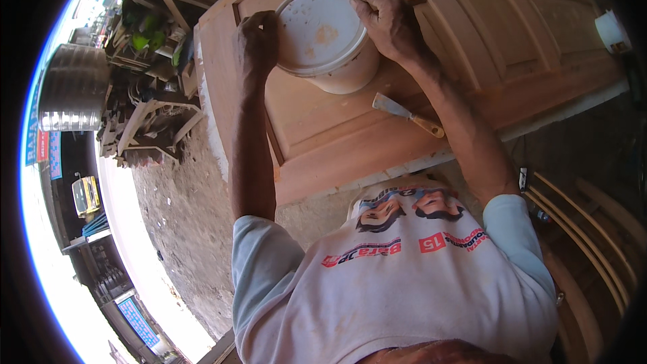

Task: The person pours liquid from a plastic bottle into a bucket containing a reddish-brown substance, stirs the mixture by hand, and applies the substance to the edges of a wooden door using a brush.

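A white plastic bucket [347,77] with its lid [313,30] on stands on a panelled wooden door [317,121]. Brown stains mark the lid's top. My left hand [258,42] is closed at the left side of the lid's rim, its fingertips mostly hidden. On the far right side, my right hand [389,19] pinches the rim between thumb and fingers. A putty knife [409,115] with a wooden handle lies flat on the door, between the bucket and my right forearm.
At the right rim sits a white container [612,32]. Wood offcuts and a wooden frame [151,121] are piled on the left, near a large ribbed cylinder [75,87]. Long thin wooden strips [579,236] lean at the lower right. A yellow vehicle [86,195] shows outside.
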### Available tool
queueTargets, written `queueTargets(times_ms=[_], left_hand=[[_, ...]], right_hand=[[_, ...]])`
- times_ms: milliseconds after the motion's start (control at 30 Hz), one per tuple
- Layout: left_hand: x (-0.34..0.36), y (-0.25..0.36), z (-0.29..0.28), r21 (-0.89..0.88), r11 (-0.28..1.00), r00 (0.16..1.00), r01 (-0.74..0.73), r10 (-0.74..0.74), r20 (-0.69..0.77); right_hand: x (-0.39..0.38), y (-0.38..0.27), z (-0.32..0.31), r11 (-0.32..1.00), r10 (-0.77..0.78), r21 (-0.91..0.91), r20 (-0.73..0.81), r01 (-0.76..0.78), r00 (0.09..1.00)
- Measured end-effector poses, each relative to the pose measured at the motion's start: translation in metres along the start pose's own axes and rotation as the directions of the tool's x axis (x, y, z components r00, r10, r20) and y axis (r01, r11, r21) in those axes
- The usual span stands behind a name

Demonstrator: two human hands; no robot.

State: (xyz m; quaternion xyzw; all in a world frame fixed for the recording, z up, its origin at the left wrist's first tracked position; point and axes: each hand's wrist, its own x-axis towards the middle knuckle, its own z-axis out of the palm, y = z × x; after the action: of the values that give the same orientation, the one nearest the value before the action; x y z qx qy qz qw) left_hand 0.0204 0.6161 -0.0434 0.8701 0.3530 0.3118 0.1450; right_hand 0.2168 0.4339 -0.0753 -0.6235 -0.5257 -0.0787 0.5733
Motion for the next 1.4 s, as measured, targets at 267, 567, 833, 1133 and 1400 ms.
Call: queueTargets(times_ms=[267,567,833,1133,1400], left_hand=[[-0.007,-0.005,-0.002,-0.013,0.999,0.999,-0.036,0.036,-0.003],[0.015,-0.007,-0.018,0.318,0.934,0.974,-0.161,0.099,0.205],[0.029,0.093,0.019,0.498,0.798,0.92,-0.338,0.392,-0.004],[0.036,0.057,0.027,0.336,0.927,0.945,-0.163,0.049,0.323],[-0.073,0.303,0.12,0.081,0.98,0.983,-0.184,0.183,0.022]], right_hand=[[0.052,-0.045,-0.008,0.985,-0.137,-0.115,-0.07,0.128,0.988],[0.017,0.007,0.02,0.987,0.154,-0.013,-0.154,-0.158,0.976],[-0.123,0.008,-0.099,0.935,0.337,0.13,-0.038,-0.33,0.941],[-0.258,0.071,-0.355,0.832,0.549,0.017,-0.156,-0.554,0.821],[-0.344,0.131,-0.552,0.423,0.874,-0.062,-0.238,-0.904,0.425]])
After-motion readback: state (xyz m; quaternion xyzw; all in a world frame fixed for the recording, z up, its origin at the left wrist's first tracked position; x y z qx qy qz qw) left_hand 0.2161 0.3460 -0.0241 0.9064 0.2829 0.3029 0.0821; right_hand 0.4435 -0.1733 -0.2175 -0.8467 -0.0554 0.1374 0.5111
